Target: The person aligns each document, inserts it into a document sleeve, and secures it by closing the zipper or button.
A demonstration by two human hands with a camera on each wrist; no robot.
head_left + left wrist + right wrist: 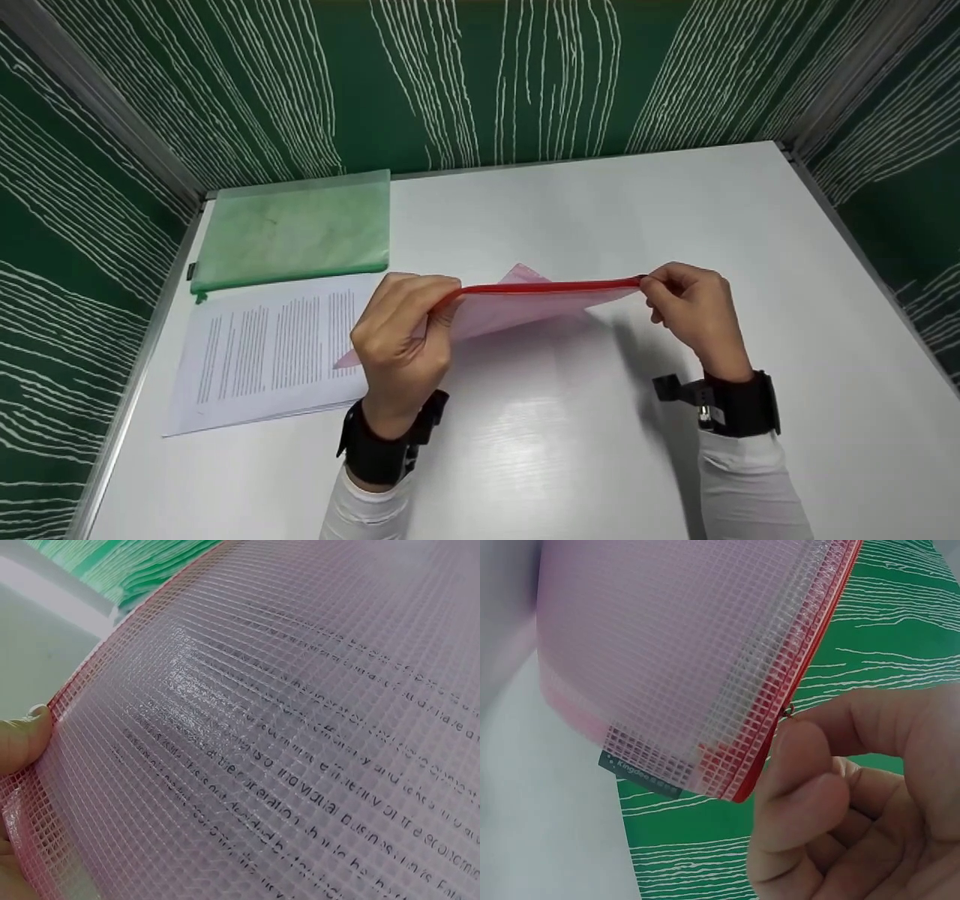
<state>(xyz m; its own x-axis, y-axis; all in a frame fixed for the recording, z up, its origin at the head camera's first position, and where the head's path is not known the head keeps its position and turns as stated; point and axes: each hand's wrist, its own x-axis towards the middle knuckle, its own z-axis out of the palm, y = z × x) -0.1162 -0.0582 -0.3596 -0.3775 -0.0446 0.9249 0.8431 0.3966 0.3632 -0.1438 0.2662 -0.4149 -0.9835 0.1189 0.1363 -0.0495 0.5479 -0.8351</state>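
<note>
A pink translucent mesh zipper pouch with a red zipper is held up off the table between both hands. My left hand grips its left end by the zipper edge, thumb on the near side. At the right end, my right hand pinches the small zipper pull between thumb and index finger. A dark label sticks out from the pouch's side near that end. Through the mesh, the left wrist view shows printed text; whether those sheets lie inside or behind the pouch I cannot tell.
Printed paper sheets lie at the left of the white table. Behind them sits a green zipper pouch, at the back left. Green panels with white wavy lines stand around the table's back and sides.
</note>
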